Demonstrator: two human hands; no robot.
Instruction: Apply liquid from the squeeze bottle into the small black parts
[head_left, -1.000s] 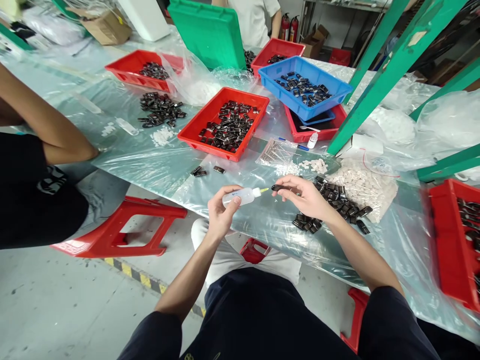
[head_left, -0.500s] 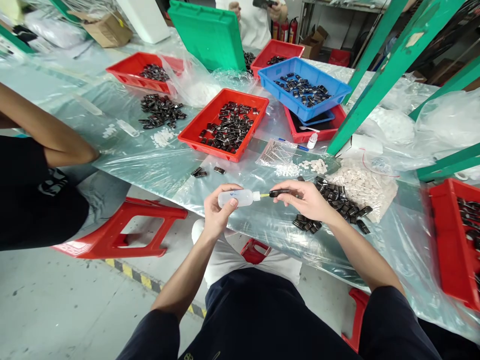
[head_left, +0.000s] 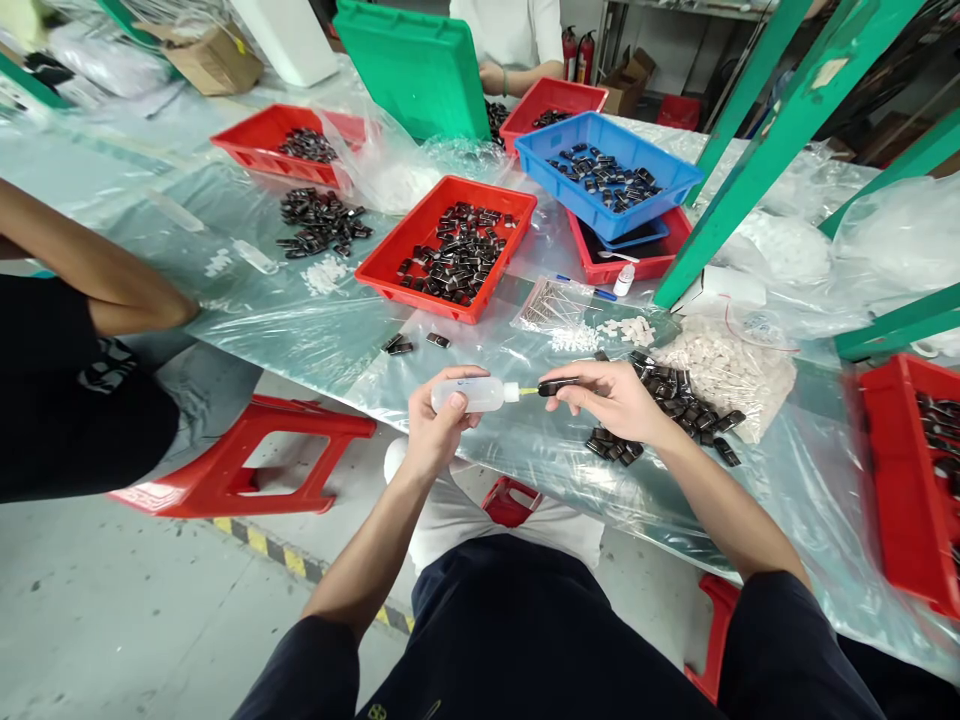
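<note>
My left hand (head_left: 441, 420) is closed round a translucent squeeze bottle (head_left: 484, 394) lying sideways, its thin yellowish nozzle pointing right. Between the fingers of my right hand (head_left: 611, 398) is a small glossy black plastic part (head_left: 557, 386). The nozzle tip meets the left end of this part, or nearly so; whether it touches I cannot tell. Beside my right hand lies a pile of similar black parts (head_left: 675, 400). Two little heaps of small white pieces (head_left: 576, 338) sit on the table just beyond my hands, close to a plastic bag of thin metal pins (head_left: 553, 303).
A red tray (head_left: 420, 236) of black parts stands ahead, with a blue tray (head_left: 607, 130) stacked on a red one behind it. A bag of pale pieces (head_left: 731, 375) lies right, near a slanting green post (head_left: 780, 140). A co-worker's arm (head_left: 112, 265) rests at left.
My hands keep almost the same pose, the bottle shifted very slightly left. Across the table, the person in white has lowered their hands from the dark object they held up.
</note>
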